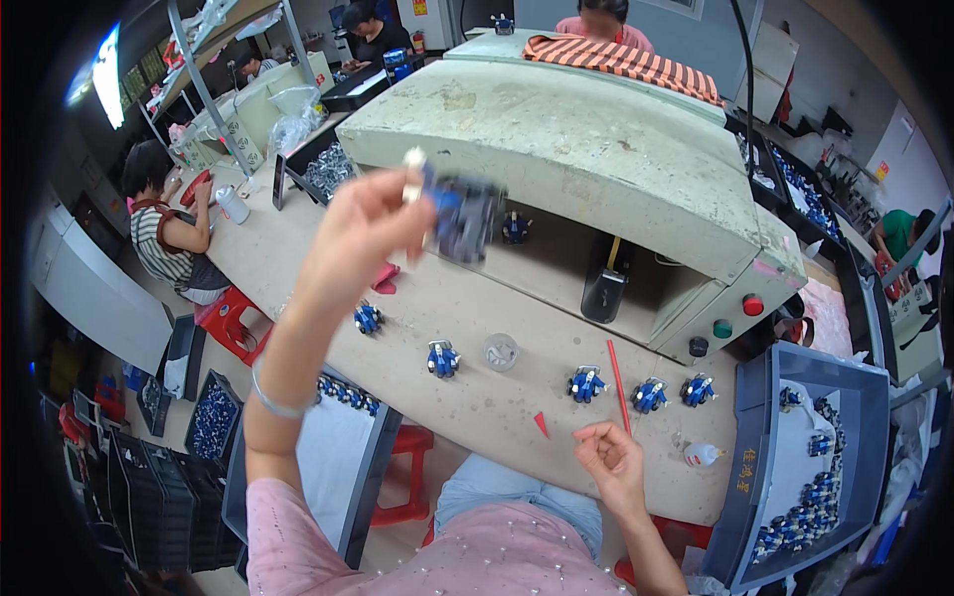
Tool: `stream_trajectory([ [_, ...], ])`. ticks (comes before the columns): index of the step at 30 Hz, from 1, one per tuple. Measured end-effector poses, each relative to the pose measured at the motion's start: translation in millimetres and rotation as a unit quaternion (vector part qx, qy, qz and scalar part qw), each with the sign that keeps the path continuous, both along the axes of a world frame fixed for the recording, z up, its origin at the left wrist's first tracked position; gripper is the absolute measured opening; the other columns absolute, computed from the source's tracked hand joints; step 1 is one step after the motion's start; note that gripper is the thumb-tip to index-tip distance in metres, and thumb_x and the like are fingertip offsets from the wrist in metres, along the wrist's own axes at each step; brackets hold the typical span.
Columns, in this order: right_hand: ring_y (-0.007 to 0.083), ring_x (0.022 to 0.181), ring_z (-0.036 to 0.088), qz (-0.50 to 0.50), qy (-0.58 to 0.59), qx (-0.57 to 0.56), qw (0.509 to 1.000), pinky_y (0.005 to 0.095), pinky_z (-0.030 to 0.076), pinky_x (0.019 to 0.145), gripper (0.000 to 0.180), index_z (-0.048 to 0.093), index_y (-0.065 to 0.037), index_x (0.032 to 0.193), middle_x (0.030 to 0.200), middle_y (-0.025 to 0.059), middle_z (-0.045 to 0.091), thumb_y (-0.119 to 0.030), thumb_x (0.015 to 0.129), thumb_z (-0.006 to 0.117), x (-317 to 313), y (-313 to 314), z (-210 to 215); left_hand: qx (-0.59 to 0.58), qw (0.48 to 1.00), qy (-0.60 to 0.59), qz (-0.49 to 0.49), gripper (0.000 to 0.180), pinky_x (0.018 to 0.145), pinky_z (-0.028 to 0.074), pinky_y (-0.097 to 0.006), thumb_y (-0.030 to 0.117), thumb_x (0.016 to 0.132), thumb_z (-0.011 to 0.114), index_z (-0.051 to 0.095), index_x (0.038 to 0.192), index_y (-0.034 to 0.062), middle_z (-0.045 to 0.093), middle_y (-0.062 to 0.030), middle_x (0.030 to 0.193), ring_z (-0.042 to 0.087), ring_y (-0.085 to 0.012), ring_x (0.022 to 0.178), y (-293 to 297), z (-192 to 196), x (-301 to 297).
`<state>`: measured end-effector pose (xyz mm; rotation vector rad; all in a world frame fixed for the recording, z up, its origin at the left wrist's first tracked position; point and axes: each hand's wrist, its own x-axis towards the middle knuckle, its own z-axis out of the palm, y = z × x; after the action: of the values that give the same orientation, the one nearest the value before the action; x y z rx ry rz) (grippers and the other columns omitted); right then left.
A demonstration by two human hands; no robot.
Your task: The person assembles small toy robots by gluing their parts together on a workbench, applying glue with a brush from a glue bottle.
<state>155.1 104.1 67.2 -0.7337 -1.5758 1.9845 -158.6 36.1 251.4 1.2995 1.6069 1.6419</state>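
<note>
My left hand [383, 223] is raised in front of the pale green machine, its fingers closed on a toy figure [465, 214]. The figure is blue and dark with a whitish part on top, smeared by motion. Low over the table's near edge, my right hand [611, 465] has its fingers curled together; anything inside them is too small or hidden to make out. Just beyond it lie a thin red stick [618, 382] and a red pointed scrap [541, 424]. Blue toy figures stand nearby: one [586, 384] left of the stick, another [650, 395] to its right.
The machine [556, 109] spans the table's far side, with a black device [604, 283] in its opening. A clear cup [500, 352] and a small white bottle [703, 454] stand on the table. Grey trays hold figures at right [755, 467] and left [373, 487]. Co-workers sit beyond.
</note>
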Motion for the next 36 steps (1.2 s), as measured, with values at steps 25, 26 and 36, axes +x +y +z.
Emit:
stream_trajectory([
  [25,0.0271,0.080,0.064,-0.006,-0.236,0.277,0.931,0.0373,0.050,0.072,0.022,0.070,-0.008,0.095,0.088,0.0108,0.069,-0.018,0.078,0.061,45,-5,-124,-0.211,0.711,0.616,0.267,0.038,0.083,0.053,-0.041,0.033,0.072,0.078,0.070,0.103,0.0128,0.068,-0.0113,0.105,0.065,-0.0292,0.098,441,61,-206],
  [26,0.0273,0.080,0.064,-0.005,-0.234,0.283,0.930,0.0374,0.049,0.072,0.022,0.069,-0.008,0.096,0.088,0.0110,0.069,-0.018,0.078,0.061,39,3,-127,-0.210,0.710,0.616,0.271,0.038,0.083,0.053,-0.041,0.033,0.072,0.078,0.070,0.103,0.0128,0.068,-0.0113,0.105,0.065,-0.0292,0.098,445,60,-215],
  [36,0.0289,0.084,0.062,0.017,-0.222,0.330,0.917,0.0392,0.048,0.075,0.025,0.068,-0.008,0.100,0.092,0.0121,0.067,-0.020,0.079,0.062,10,52,-150,-0.244,0.661,0.631,0.323,0.024,0.083,0.054,-0.037,0.012,0.083,0.064,0.069,0.106,0.0081,0.066,-0.0131,0.112,0.064,-0.0300,0.105,466,44,-296],
])
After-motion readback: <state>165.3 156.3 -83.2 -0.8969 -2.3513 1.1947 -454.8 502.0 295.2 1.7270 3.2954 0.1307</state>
